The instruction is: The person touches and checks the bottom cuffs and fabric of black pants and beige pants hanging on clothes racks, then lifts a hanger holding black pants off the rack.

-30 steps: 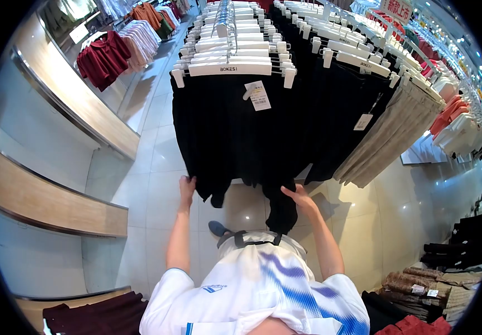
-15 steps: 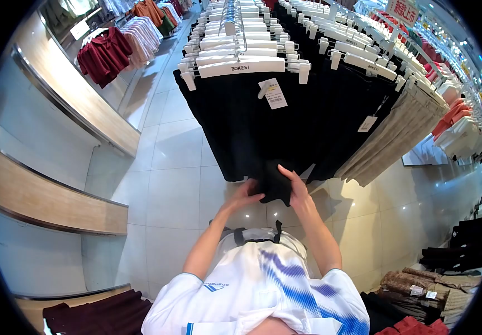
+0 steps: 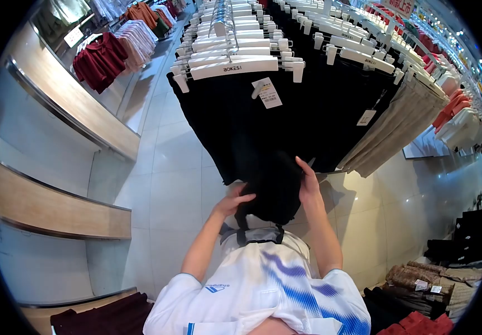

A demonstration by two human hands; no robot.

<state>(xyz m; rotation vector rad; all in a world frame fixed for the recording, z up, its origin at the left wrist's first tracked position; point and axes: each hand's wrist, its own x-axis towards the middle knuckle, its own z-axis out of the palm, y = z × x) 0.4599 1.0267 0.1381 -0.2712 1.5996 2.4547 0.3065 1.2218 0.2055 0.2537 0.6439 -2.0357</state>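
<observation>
A pair of black trousers (image 3: pixel 224 117) hangs at the front of the rack from a white clip hanger (image 3: pixel 234 68), with a white price tag (image 3: pixel 267 92) near the waist. Its lower part is lifted toward my body and bunched between my hands. My left hand (image 3: pixel 231 202) grips the left edge of this dark cloth, thumb lying on top. On the opposite edge, my right hand (image 3: pixel 309 184) holds the cloth with its fingers pointing up and partly hidden. Folds in the black fabric are hard to make out.
More black garments on white hangers (image 3: pixel 363 58) stand at the right, beside beige garments (image 3: pixel 394 131). Wooden shelves (image 3: pixel 56 195) line the left side. Folded clothes (image 3: pixel 430 285) lie at the lower right, and dark red folded cloth (image 3: pixel 101 315) at the lower left. Tiled floor (image 3: pixel 174 195) runs between.
More of the black cloth is now gathered up and drawn toward my body. My hands have moved slightly apart, the right one up and to the right. The view has shifted a little.
</observation>
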